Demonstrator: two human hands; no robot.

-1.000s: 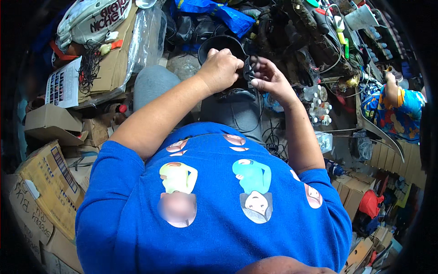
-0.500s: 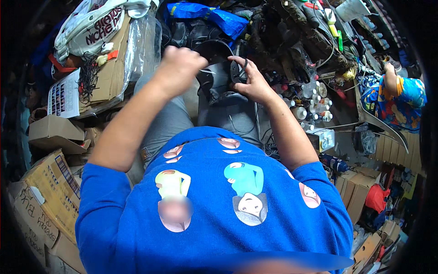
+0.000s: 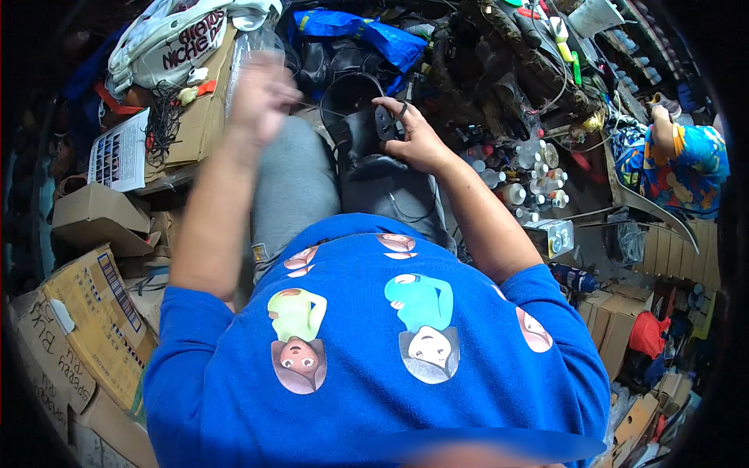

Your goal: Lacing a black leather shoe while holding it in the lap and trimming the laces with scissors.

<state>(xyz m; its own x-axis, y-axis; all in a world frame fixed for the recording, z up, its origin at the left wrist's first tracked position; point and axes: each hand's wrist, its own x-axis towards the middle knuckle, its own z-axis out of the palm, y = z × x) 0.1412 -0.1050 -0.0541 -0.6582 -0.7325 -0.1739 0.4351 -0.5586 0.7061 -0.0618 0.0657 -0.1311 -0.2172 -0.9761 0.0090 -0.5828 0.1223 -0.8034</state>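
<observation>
A black shoe rests over my lap, its rounded opening facing away from me. My right hand is closed on the shoe's flap, which has small holes along it; thumb and index finger pinch its edge. A dark band circles one finger of that hand. My left hand is raised to the left of the shoe, blurred by motion, its fingers seemingly curled. A thin thread runs from it toward the shoe. Another dark strand hangs in a loop over my right thigh.
Cardboard boxes and a printed sheet lie at left, below a white bag. A blue bag is beyond the shoe. Several small bottles stand at right, near a curved blade-like piece. Another person's arm shows far right.
My left hand has swung away from the shoe, out to the left and farther up, drawing the thread out. My right hand keeps its hold on the flap.
</observation>
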